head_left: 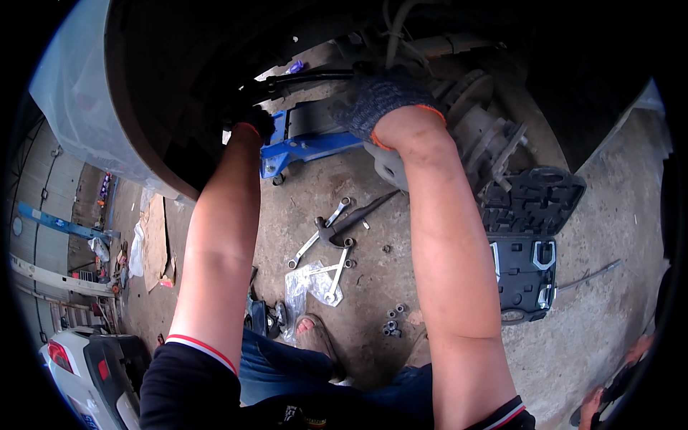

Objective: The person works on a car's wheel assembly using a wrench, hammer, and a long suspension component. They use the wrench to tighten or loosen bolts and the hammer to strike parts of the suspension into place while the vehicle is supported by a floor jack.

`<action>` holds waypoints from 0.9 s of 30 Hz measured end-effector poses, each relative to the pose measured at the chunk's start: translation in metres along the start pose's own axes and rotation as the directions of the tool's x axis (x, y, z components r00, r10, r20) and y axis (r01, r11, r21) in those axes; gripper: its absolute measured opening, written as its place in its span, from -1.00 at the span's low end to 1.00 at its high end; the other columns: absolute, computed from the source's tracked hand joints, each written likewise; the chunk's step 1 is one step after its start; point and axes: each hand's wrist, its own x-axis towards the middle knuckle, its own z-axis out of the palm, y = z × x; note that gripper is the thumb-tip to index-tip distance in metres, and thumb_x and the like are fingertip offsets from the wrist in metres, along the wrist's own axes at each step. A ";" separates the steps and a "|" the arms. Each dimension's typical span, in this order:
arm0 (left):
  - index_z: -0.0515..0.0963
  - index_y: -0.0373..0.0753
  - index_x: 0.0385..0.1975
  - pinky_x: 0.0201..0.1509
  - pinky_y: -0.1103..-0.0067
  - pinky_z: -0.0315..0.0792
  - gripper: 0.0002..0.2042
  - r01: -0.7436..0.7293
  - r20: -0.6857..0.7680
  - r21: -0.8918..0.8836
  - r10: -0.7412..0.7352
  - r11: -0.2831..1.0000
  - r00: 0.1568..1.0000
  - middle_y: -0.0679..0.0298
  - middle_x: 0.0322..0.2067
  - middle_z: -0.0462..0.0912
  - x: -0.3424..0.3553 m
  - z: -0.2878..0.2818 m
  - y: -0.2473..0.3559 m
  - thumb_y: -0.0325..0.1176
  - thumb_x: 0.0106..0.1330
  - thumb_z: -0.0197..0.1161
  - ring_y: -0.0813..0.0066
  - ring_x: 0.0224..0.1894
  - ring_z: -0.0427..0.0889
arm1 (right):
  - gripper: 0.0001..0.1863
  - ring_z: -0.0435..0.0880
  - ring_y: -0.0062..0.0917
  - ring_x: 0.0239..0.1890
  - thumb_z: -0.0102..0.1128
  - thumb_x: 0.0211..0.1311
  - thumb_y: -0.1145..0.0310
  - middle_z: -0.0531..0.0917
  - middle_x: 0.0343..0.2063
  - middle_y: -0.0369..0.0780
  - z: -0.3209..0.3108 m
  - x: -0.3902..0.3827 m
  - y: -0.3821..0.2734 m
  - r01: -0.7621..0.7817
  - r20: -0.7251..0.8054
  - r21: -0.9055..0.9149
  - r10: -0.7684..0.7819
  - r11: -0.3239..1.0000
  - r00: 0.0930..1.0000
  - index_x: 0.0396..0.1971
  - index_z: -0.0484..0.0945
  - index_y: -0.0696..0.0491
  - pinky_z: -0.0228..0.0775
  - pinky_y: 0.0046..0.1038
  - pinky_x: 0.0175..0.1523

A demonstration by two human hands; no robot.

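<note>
Both my arms reach up into the shadowed wheel arch of a raised car. My left hand, in a dark glove with a red cuff, is sunk in shadow with its fingers hidden. A grey-blue knit glove with an orange cuff covers my right hand, which is blurred beside the suspension parts. Between the hands runs a thin black bar; whether either hand grips it is unclear. Just right of my right hand sits the bare wheel hub. Below the hands stands a blue floor jack.
On the concrete lie a hammer, several wrenches, a plastic bag and loose nuts. An open black tool case is at right, near another person's hand. Flattened cardboard and a parked car are at left.
</note>
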 end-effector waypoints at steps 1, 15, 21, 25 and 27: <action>0.56 -0.10 -0.31 -0.30 0.46 0.39 -0.69 0.006 -0.001 -0.002 -0.006 1.000 1.000 0.27 -0.43 0.59 0.000 -0.003 -0.002 0.02 0.26 0.18 0.39 -0.43 0.53 | -0.25 0.41 -0.17 0.22 0.09 0.11 -0.23 0.45 0.17 -0.06 0.001 0.000 -0.001 0.001 0.013 0.013 -0.001 1.000 1.000 0.19 0.42 -0.03 0.26 -0.26 0.29; 0.57 -0.12 -0.33 -0.33 0.44 0.40 -0.67 0.159 0.061 -0.169 -0.151 0.973 0.987 0.25 -0.46 0.58 -0.002 -0.011 -0.004 0.04 0.24 0.20 0.37 -0.46 0.53 | -0.44 0.58 -0.25 0.05 0.18 0.09 -0.11 0.61 -0.01 -0.10 0.004 0.001 0.000 0.015 -0.071 0.070 -0.010 0.997 0.997 -0.05 0.62 0.01 0.42 -0.33 0.14; 0.55 -0.17 -0.27 -0.28 0.39 0.42 -0.65 0.247 0.159 -0.216 -0.216 0.945 0.963 0.18 -0.45 0.57 0.007 -0.012 -0.005 0.02 0.23 0.20 0.28 -0.42 0.54 | -0.45 0.59 -0.23 0.04 0.18 0.09 -0.09 0.61 -0.02 -0.09 0.010 0.004 0.003 0.010 -0.100 0.047 -0.006 0.999 0.995 -0.06 0.63 0.01 0.43 -0.32 0.13; 0.55 -0.17 -0.26 -0.26 0.38 0.42 -0.66 0.208 0.150 -0.207 -0.179 0.956 0.972 0.17 -0.43 0.58 0.007 -0.010 0.000 -0.01 0.23 0.18 0.27 -0.40 0.55 | -0.45 0.57 -0.23 0.07 0.19 0.07 -0.09 0.59 0.01 -0.09 0.003 0.001 -0.001 -0.014 -0.050 0.077 0.018 0.997 0.999 -0.03 0.61 -0.02 0.42 -0.30 0.14; 0.55 -0.17 -0.25 -0.25 0.38 0.43 -0.67 0.212 0.166 -0.210 -0.179 0.954 0.970 0.16 -0.42 0.58 0.007 -0.013 0.000 -0.02 0.24 0.17 0.26 -0.38 0.55 | -0.44 0.55 -0.23 0.09 0.19 0.07 -0.10 0.58 0.04 -0.09 0.000 0.001 -0.003 -0.024 -0.014 0.091 0.025 0.996 1.000 -0.02 0.60 -0.03 0.41 -0.29 0.15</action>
